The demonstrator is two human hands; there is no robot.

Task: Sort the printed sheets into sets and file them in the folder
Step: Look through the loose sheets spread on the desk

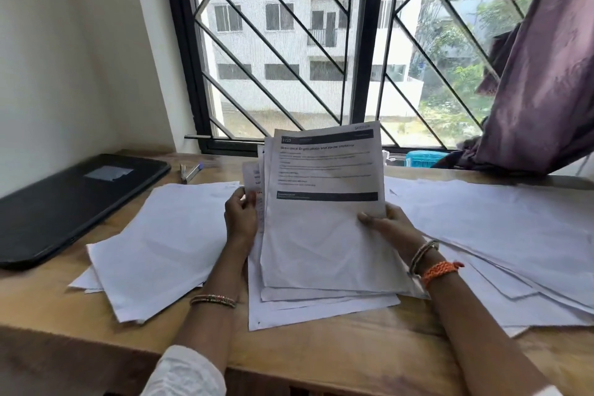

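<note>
Sheets (324,202) fanned upright, printed; both hands (239,219) pinching edges.

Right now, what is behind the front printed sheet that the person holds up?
Behind the front sheet, more printed sheets peek out at its left edge, pinched by the left hand. Their number and most of their print are covered. The right hand grips the front sheet's right edge.

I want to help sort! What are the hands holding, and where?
A bundle of printed sheets: left hand pinches its left edge, right hand grips its right edge.
</note>
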